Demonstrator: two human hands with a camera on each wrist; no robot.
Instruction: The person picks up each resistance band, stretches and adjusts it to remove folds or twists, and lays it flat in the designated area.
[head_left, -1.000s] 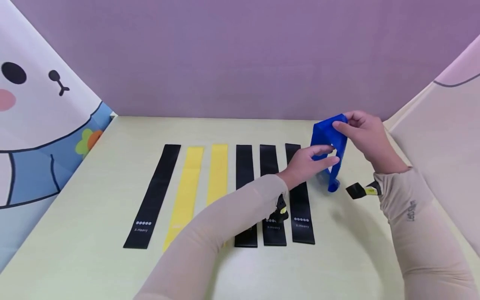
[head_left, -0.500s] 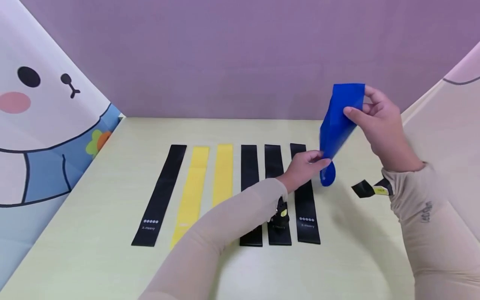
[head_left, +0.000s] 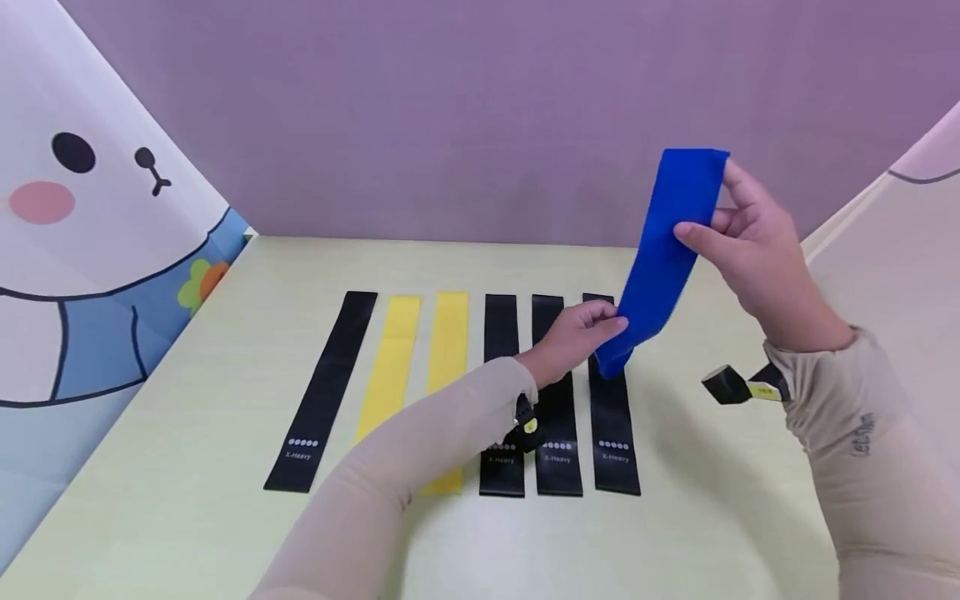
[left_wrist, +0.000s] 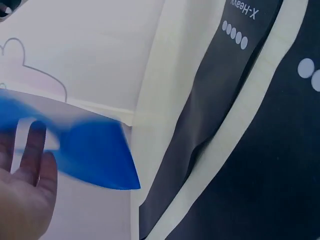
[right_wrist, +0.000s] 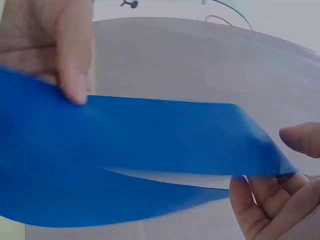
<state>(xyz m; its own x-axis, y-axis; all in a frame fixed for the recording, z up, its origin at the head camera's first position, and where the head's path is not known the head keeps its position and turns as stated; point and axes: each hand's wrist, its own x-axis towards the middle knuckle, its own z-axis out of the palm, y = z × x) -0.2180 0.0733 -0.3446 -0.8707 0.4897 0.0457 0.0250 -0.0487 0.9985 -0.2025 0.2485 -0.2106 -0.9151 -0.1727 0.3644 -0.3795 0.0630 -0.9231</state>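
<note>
A blue resistance band (head_left: 671,233), a flat loop, is held up over the right side of the table. My right hand (head_left: 761,258) holds its upper end, thumb over the front face and index finger at the top corner. Lower down, my left hand (head_left: 573,337) pinches the band's left edge between thumb and fingers. The band's bottom end hangs over the rightmost black band (head_left: 615,433). In the right wrist view the blue loop (right_wrist: 165,135) gapes slightly near the fingers of my right hand (right_wrist: 280,200); my left hand (right_wrist: 55,45) grips its upper edge.
Flat on the pale table (head_left: 525,550) lie more bands in a row: a black one (head_left: 322,392) at left, two yellow ones, including this yellow band (head_left: 450,342), then three black ones marked X-Heavy. A purple panel (head_left: 450,117) stands behind; printed cloth (head_left: 112,275) flanks the left.
The blue band has risen and been stretched from a bent loop into a long strip. My right hand moved up; my left hand went from reaching inside the loop to pinching its edge.
</note>
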